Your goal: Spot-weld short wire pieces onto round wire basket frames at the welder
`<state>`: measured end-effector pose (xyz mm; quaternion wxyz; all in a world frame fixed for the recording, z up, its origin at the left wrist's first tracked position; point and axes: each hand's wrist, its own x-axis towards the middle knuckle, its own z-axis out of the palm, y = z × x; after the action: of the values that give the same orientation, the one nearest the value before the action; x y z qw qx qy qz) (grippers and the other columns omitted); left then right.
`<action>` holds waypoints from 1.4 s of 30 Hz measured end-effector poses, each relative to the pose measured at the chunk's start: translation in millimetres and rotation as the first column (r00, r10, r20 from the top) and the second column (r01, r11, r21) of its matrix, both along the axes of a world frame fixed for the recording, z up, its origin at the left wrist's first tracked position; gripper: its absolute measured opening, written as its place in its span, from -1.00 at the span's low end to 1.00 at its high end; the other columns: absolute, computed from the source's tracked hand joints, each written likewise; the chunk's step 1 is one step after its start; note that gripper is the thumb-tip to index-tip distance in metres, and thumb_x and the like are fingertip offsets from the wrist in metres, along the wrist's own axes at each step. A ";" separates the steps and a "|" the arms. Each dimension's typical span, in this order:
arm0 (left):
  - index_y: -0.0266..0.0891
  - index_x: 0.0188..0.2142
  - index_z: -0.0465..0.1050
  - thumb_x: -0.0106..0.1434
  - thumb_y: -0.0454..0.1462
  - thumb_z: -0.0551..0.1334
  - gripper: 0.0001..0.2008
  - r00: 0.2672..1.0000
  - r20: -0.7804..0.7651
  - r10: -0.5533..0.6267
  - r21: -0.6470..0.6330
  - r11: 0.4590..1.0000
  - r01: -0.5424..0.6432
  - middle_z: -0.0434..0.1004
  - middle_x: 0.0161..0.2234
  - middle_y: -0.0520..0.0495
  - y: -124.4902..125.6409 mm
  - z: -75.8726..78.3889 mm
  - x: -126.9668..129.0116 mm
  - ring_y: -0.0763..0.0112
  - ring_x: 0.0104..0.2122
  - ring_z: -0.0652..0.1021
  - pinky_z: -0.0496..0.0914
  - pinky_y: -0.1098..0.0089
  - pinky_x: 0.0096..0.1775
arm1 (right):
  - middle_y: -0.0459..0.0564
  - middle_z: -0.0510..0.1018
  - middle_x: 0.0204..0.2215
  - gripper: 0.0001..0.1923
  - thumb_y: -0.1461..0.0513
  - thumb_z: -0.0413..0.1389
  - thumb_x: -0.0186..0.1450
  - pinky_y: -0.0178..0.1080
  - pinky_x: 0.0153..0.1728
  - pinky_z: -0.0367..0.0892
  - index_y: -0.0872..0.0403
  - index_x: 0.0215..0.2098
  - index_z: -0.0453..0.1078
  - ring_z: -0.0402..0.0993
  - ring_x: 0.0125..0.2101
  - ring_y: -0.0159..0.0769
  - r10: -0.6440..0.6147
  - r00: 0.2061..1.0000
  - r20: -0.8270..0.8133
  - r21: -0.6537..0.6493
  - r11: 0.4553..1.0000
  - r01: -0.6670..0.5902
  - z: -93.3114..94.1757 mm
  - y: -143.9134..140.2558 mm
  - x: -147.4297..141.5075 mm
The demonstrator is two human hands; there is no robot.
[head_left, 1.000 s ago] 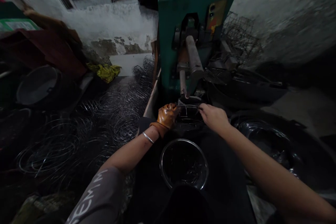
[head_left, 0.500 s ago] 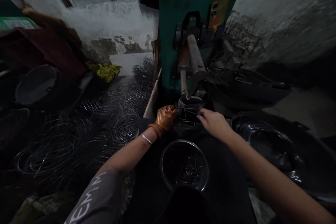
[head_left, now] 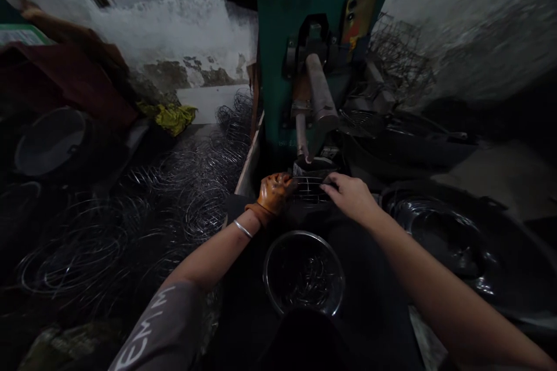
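My left hand (head_left: 275, 191), in an orange rubber glove, is closed on the left side of a wire frame (head_left: 308, 188) made of thin curved metal wires. At its right side, my bare right hand (head_left: 346, 191) pinches the wire between thumb and fingers. The frame lies just below the electrode tip (head_left: 308, 157) of a green welding machine (head_left: 278, 81). Dark surroundings hide much of the frame's lower part. Nearer to me, a round metal bowl (head_left: 266, 278) holds several short curved wire pieces (head_left: 312, 284).
Heaps of wire rings (head_left: 204, 174) cover the floor at the left, near a dark bucket (head_left: 52, 139) and a yellow cloth (head_left: 169, 119). On the right are a large dark basin (head_left: 513, 255) with shiny rings in it and a wire rack pile (head_left: 402, 55).
My right hand has shifted slightly left along the wire. The upper wire, slanted before, now lies nearly level with the frame. The machine's red lamp looks dimmer.
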<state>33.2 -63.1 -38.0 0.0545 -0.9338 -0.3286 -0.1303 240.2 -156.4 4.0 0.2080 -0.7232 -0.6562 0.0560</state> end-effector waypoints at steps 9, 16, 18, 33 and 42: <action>-0.07 0.15 0.43 0.31 -0.24 0.18 -0.58 0.996 0.071 0.058 -0.029 0.998 -0.056 0.39 0.13 -0.17 12.2 -5.2 2.3 0.06 0.05 0.41 0.35 0.09 0.02 | -0.03 0.50 -0.53 -0.85 0.18 0.12 0.27 -0.25 -0.38 0.28 0.11 -0.31 0.44 0.46 -0.46 -0.21 -0.023 0.988 -0.155 -0.010 1.000 0.022 -8.0 20.2 20.0; -0.07 0.14 0.43 0.28 -0.23 0.22 -0.58 0.995 0.065 0.074 -0.003 0.997 -0.074 0.38 0.13 -0.16 21.1 -6.9 10.3 0.05 0.08 0.37 0.32 0.07 0.04 | 0.10 0.59 -0.12 -0.86 0.20 0.10 0.27 -0.14 -0.04 0.41 0.10 -0.32 0.46 0.54 -0.09 -0.09 0.122 0.978 -0.169 0.176 0.980 -0.091 -15.6 31.7 34.1; -0.08 0.13 0.43 0.29 -0.24 0.21 -0.59 0.995 0.046 0.085 -0.008 0.996 -0.085 0.37 0.14 -0.15 22.2 -4.9 13.2 0.06 0.08 0.36 0.32 0.08 0.04 | 0.12 0.59 -0.12 -0.85 0.20 0.10 0.28 -0.11 -0.02 0.42 0.11 -0.31 0.47 0.54 -0.10 -0.08 0.115 0.980 -0.164 0.166 0.982 -0.087 -16.7 33.5 36.5; -0.10 0.16 0.40 0.28 -0.18 0.21 -0.55 0.994 0.082 0.074 0.016 0.997 -0.075 0.36 0.16 -0.14 42.1 -9.6 24.9 0.04 0.07 0.36 0.29 0.07 0.03 | 0.05 0.55 -0.40 -0.86 0.17 0.06 0.22 -0.20 -0.22 0.36 0.07 -0.42 0.37 0.51 -0.33 -0.15 0.017 0.989 -0.148 0.170 0.985 0.008 -19.6 51.3 41.2; -0.09 0.09 0.44 0.30 -0.18 0.19 -0.63 0.992 0.122 0.029 0.085 0.996 -0.040 0.38 0.11 -0.15 54.7 -11.4 34.8 0.07 0.04 0.37 0.31 0.14 -0.01 | 0.04 0.52 -0.41 -0.85 0.16 0.06 0.25 -0.24 -0.31 0.30 0.07 -0.43 0.31 0.48 -0.36 -0.19 0.032 0.986 -0.164 0.235 0.972 0.007 -26.5 59.8 49.8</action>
<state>67.9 -8.4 -49.4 0.0775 -0.9152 -0.3413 -0.1998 290.0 -96.5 -22.5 0.3458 -0.6822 -0.6430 0.0393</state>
